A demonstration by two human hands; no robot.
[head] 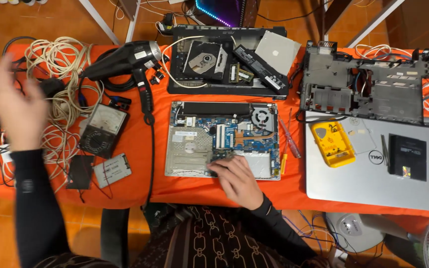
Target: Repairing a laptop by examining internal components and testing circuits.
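Observation:
An opened laptop base (194, 144) with its blue circuit board and fan exposed lies at the middle of the orange-covered table (140, 154). My right hand (237, 181) rests on its front edge, fingers curled down against the board near the lower middle; what is under the fingertips is hidden. My left hand (13, 106) is raised at the far left, blurred, fingers spread, holding nothing, above a tangle of white cables (60, 74).
A black hair dryer (125, 59), an analog meter (100, 130), two flat drives (111, 170), a screwdriver (290, 141), a yellow tool (332, 144), a silver laptop lid (373, 183), an empty laptop chassis (368, 84) and a black tray of parts (227, 62) surround it.

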